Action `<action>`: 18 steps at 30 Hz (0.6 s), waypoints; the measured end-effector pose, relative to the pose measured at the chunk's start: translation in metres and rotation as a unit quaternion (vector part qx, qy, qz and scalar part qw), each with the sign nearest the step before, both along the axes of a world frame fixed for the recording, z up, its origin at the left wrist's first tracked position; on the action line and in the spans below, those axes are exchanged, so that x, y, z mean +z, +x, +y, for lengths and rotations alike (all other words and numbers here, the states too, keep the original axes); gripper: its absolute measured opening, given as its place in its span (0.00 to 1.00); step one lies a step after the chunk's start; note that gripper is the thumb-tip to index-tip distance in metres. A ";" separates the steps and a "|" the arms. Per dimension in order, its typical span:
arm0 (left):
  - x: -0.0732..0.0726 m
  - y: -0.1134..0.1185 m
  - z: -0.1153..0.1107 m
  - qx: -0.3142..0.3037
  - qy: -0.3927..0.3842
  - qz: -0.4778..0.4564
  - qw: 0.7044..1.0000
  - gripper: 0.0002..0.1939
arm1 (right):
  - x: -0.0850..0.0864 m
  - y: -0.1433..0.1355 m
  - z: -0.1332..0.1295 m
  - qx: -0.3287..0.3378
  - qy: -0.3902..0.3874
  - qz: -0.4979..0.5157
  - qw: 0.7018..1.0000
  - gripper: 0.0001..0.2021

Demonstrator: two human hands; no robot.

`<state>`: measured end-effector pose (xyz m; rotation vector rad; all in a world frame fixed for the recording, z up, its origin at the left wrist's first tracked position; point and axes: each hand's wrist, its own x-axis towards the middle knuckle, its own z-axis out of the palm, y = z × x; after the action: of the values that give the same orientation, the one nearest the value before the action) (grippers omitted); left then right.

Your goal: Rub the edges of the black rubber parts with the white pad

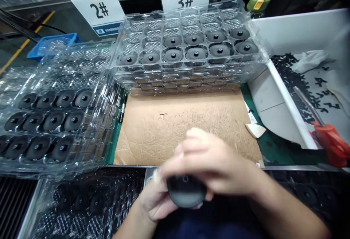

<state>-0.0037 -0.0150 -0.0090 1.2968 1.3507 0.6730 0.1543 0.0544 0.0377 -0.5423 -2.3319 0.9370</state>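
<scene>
A round black part [187,194] with a smooth dark face and a small mark near its upper edge is held above the front edge of the workbench. My left hand [157,204] is closed around it from the left and below. Over its top, the fingers of my right hand [210,159] are curled onto the part; motion blur and overlap hide their exact contact. A flat sheet of cardboard [180,118] lies just beyond both hands.
Stacked clear trays [186,73] at the back and more clear trays [90,122] at left hold round black parts. At right are a white bin [284,104] of small black pieces, a red-handled screwdriver [332,142] and a pale wedge-shaped piece [255,130]. A green-lidded bottle [258,4] stands behind.
</scene>
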 end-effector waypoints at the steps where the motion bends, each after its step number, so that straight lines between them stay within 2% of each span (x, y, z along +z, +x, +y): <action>1: -0.001 -0.002 -0.001 -0.022 -0.037 -0.051 0.998 0.31 | -0.007 0.003 0.003 -0.061 -0.023 -0.009 0.998 0.12; 2: -0.001 -0.004 -0.002 -0.024 -0.112 -0.168 0.979 0.29 | -0.015 0.006 0.005 -0.136 -0.041 -0.029 0.989 0.12; 3: 0.000 -0.006 -0.003 -0.013 -0.198 -0.301 0.933 0.26 | -0.024 0.009 0.006 -0.204 -0.058 -0.053 0.976 0.13; 4: 0.000 -0.008 -0.003 0.001 -0.271 -0.412 0.870 0.25 | -0.035 0.012 0.004 -0.252 -0.077 -0.076 0.962 0.13; 5: 0.001 -0.010 -0.003 0.016 -0.327 -0.500 0.802 0.26 | -0.047 0.015 0.000 -0.272 -0.095 -0.094 0.953 0.14; 6: 0.001 -0.011 -0.003 0.030 -0.361 -0.556 0.749 0.26 | -0.059 0.016 -0.007 -0.272 -0.114 -0.107 0.950 0.14; 7: 0.000 -0.012 -0.003 0.039 -0.373 -0.578 0.725 0.26 | -0.072 0.016 -0.014 -0.263 -0.128 -0.114 0.949 0.14; 10: -0.005 -0.014 -0.002 0.050 -0.367 -0.598 0.711 0.26 | -0.107 0.013 -0.037 -0.234 -0.136 -0.130 0.954 0.14; 12: -0.008 -0.015 -0.003 0.057 -0.350 -0.605 0.713 0.27 | -0.117 0.011 -0.043 -0.232 -0.131 -0.138 0.954 0.13; 13: -0.009 -0.016 -0.003 0.061 -0.338 -0.605 0.718 0.28 | -0.117 0.011 -0.042 -0.237 -0.129 -0.140 0.953 0.13; 15: -0.007 -0.016 -0.003 0.080 -0.314 -0.591 0.739 0.29 | -0.103 0.009 -0.036 -0.259 -0.130 -0.141 0.947 0.13; 18: -0.001 -0.011 0.000 0.144 -0.264 -0.543 0.784 0.24 | -0.059 0.001 -0.029 -0.334 -0.137 -0.074 0.930 0.13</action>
<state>-0.0151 -0.0152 -0.0103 0.1035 0.6432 0.9447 0.1549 0.0256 -0.0208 -1.4510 -1.9092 0.8975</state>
